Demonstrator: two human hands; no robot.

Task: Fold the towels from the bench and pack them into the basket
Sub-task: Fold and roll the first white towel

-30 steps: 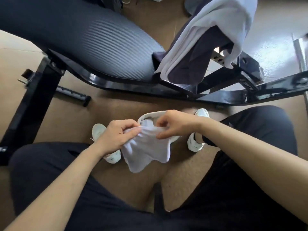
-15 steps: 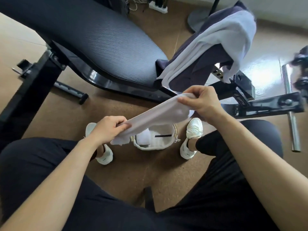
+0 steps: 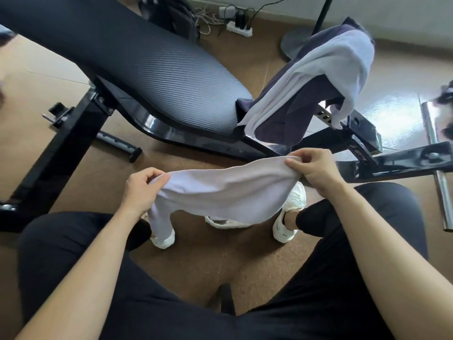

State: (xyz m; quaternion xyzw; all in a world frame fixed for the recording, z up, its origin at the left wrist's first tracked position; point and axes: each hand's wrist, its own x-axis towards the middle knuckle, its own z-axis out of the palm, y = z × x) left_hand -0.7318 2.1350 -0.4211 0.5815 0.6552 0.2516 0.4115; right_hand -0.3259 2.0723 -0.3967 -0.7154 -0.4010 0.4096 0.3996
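Note:
A white towel (image 3: 228, 192) is stretched between my two hands above the floor, sagging in the middle. My left hand (image 3: 142, 190) pinches its left end, and my right hand (image 3: 316, 170) pinches its right end. Below it, the white basket (image 3: 220, 223) on the floor between my feet shows only a strip of its rim. On the padded bench (image 3: 171, 77), at its right end, a dark purple towel (image 3: 289, 114) and a pale white one (image 3: 328, 67) hang draped.
The bench's black steel frame (image 3: 61, 148) runs left and right across the floor. A chrome bar (image 3: 438, 173) lies at the right. A fan base (image 3: 294, 42) and power strip (image 3: 239, 29) sit by the far wall. My white shoes (image 3: 291, 212) flank the basket.
The towel went from bunched low over the basket to lifted and pulled out long between my hands; my right hand rose and moved right, and the view tilted up.

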